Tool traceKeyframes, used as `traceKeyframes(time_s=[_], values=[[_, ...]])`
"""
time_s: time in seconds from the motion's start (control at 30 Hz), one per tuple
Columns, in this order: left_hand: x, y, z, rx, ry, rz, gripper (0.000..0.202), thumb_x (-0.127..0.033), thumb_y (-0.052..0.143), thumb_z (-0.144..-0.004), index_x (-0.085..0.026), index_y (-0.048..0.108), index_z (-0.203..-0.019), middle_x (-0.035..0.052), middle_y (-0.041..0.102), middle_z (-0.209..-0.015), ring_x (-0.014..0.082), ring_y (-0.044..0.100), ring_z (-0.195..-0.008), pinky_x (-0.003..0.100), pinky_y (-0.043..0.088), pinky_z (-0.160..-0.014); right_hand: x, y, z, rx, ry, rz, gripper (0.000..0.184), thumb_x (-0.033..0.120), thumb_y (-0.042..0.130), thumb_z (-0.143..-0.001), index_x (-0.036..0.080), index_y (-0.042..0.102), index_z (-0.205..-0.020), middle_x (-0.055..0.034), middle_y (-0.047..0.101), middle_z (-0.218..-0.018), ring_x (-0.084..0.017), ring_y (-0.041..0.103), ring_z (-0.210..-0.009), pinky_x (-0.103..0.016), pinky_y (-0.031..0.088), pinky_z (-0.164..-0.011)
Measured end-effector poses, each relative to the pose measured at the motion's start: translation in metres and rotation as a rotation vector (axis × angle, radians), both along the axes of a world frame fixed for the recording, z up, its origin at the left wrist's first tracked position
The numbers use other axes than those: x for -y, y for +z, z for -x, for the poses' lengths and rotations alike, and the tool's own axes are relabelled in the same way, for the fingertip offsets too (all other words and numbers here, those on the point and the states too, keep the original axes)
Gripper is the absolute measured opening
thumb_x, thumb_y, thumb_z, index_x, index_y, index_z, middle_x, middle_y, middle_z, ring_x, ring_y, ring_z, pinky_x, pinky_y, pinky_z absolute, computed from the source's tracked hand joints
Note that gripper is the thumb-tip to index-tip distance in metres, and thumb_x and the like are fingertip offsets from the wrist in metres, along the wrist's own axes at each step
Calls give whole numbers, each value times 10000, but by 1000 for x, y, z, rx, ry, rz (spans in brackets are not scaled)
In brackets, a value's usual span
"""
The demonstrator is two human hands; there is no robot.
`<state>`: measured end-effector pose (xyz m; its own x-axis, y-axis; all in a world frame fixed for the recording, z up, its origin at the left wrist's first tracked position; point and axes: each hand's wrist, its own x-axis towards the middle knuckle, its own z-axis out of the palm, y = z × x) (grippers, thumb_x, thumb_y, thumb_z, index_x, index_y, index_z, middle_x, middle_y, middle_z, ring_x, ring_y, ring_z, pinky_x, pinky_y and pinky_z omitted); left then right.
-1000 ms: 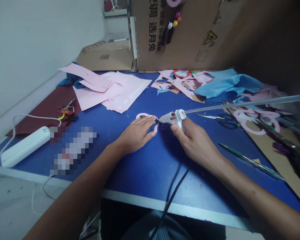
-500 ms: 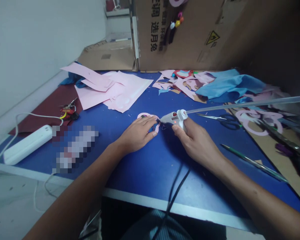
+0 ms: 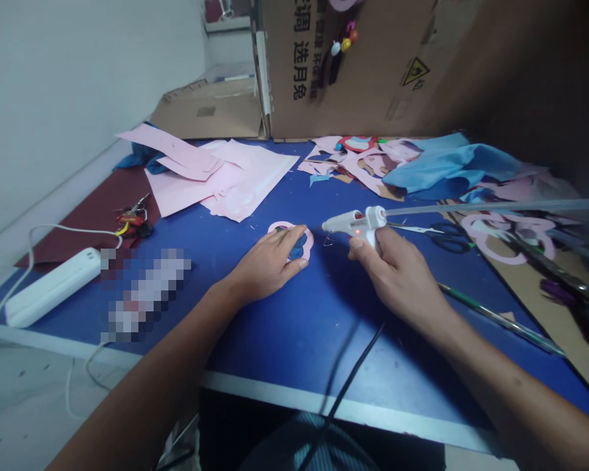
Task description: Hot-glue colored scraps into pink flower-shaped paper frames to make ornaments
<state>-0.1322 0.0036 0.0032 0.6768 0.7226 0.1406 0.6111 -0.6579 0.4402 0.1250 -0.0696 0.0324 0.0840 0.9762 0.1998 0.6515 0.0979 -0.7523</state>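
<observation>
Flat against the blue tabletop lies a pink scalloped paper ring (image 3: 309, 243), with blue showing inside it. My left hand (image 3: 265, 263) rests over its left side, fingers stretched out and thumb apart, covering much of it. My right hand (image 3: 397, 265) is wrapped round the grip of a white hot glue gun (image 3: 346, 223). The nozzle points left, a short gap from the ring, and an orange light glows on the body. A long clear glue stick (image 3: 471, 207) sticks out of the back. A thin strand hangs near the nozzle.
Pink sheets (image 3: 245, 173) lie at the back left, pink scraps and blue cloth (image 3: 442, 167) at the back right. Scissors (image 3: 449, 237) and a green pen (image 3: 491, 315) lie rightward. Keys (image 3: 136, 219) and a white power strip (image 3: 53, 288) are left. A black cord (image 3: 356, 373) crosses the front edge.
My right hand has drawn the glue gun rightward, so its nozzle is now apart from the ring's right edge. My left hand has stayed on the ring.
</observation>
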Motion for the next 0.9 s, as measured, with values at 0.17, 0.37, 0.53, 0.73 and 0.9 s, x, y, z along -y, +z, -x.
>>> traceKeyframes(time_s=[0.17,0.37,0.53,0.73,0.9], values=[[-2,-2,0,-46,-34,-25,543,-396,520,-1141,-177,578,-1634,174,574,-1752,326,515,-1657,558,399,-1384,-2,2,1,-76,-35,-9,414,619,579,-1095,251,746,-1008,-70,716,-828,-278,644,-748,-386,461,-694],[-4,-5,2,-81,-85,-72,501,-408,479,-1178,-165,657,-1579,174,567,-1759,316,485,-1682,543,368,-1405,-7,-8,1,-181,-100,16,442,658,631,-1066,240,736,-966,-43,692,-809,-240,591,-728,-375,430,-679],[-3,-5,2,-72,-91,-101,491,-407,481,-1186,-154,671,-1561,183,587,-1738,317,506,-1667,520,396,-1390,-19,-13,10,-698,-62,218,354,520,874,-857,257,706,-1022,-3,706,-810,-190,565,-685,-325,403,-592],[-4,-7,3,-75,-104,-116,485,-402,487,-1189,-166,657,-1577,179,587,-1738,325,496,-1673,553,390,-1392,-34,-1,29,-962,-12,350,455,251,921,-655,239,686,-1044,-26,803,-1027,-131,573,-700,-252,385,-544],[-3,-9,2,-65,-106,-127,447,-389,499,-1188,-196,673,-1552,167,579,-1746,324,500,-1669,570,391,-1391,-42,-3,36,-998,-16,393,487,249,944,-649,242,648,-1035,-18,779,-939,-140,614,-718,-228,414,-533]])
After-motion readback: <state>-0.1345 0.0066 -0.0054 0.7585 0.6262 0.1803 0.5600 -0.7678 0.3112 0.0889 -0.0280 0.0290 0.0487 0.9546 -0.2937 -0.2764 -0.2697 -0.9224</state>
